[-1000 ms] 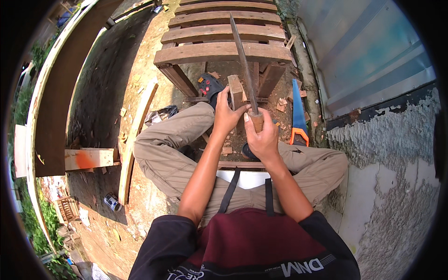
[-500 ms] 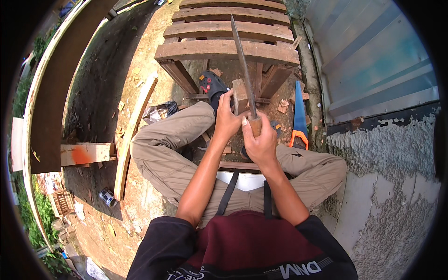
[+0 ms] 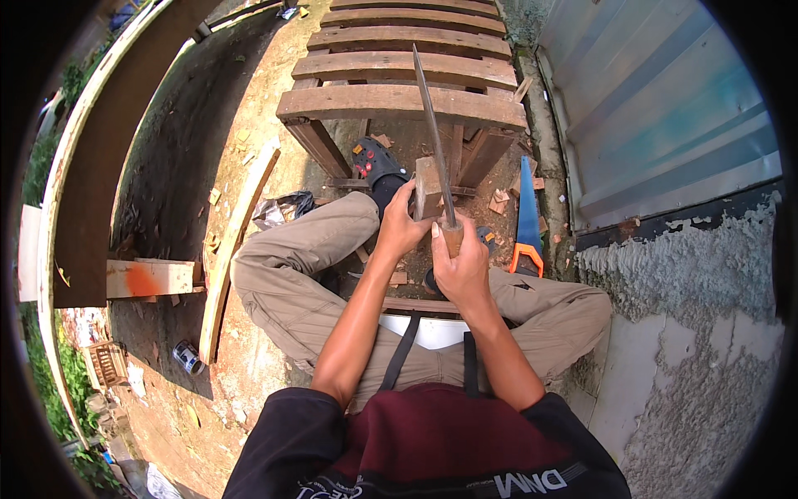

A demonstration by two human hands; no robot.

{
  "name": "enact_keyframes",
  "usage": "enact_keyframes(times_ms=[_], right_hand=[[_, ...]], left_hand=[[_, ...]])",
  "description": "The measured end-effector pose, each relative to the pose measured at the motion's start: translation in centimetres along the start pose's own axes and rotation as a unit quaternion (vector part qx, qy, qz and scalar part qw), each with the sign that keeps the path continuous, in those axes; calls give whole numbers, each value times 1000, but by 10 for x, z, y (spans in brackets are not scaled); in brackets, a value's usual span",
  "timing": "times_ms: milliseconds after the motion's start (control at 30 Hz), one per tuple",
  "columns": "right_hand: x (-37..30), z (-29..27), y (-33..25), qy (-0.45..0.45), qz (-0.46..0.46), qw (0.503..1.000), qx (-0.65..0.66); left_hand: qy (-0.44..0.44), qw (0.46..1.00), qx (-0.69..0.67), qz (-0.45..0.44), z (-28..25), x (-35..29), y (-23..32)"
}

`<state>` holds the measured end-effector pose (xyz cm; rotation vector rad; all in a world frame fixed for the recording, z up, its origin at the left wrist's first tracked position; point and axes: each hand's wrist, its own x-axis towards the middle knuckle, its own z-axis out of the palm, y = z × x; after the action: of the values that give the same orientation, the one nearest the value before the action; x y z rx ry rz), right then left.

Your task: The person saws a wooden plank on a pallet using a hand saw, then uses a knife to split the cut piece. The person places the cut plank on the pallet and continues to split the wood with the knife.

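Observation:
My right hand (image 3: 461,262) grips the wooden handle of a long, narrow machete (image 3: 431,116), its dark blade pointing up and away from me. With my left hand (image 3: 405,224) I hold a rectangular brownish-grey block (image 3: 429,181) against the left side of the blade, near the handle. Whether the block is wood or a sharpening stone I cannot tell. My two hands meet close together above my lap, the thumbs near the base of the blade. The fingers behind the block are partly hidden.
Ahead stands a slatted wooden bench (image 3: 399,101). A handsaw (image 3: 529,208) with an orange handle lies at my right, near a corrugated metal wall (image 3: 657,116). On the left are a long plank (image 3: 239,249) and a can (image 3: 188,356). Wood scraps litter the ground.
The whole scene has shifted slightly downward in the picture. The block and machete stay together in my hands, with hardly any movement between them.

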<state>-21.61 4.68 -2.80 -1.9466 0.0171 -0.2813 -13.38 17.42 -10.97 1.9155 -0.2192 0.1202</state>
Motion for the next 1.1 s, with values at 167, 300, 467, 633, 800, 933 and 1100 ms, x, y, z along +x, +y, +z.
enact_keyframes(times_ms=[167,300,467,633,800,933,1100], right_hand=[[-10,-15,-26,2,-9,1000,26],[-20,-5,-9,18,-7,1000,19],[-18,-11,-3,10,31,999,21],[-24,-29,-37,-7,18,999,26],[-24,-11,23,8,47,999,4],[-21,-25,-6,35,-4,999,-6],[-37,-46,-37,10,20,1000,19]], left_hand=[[14,999,-20,27,-7,-8,28],[2,1000,-3,16,-4,-13,22],[10,1000,-7,5,4,-18,14],[15,998,18,63,-12,-12,49],[-73,996,32,45,5,-16,-18],[-68,995,37,67,0,-12,-7],[-61,992,52,103,-15,-18,45]])
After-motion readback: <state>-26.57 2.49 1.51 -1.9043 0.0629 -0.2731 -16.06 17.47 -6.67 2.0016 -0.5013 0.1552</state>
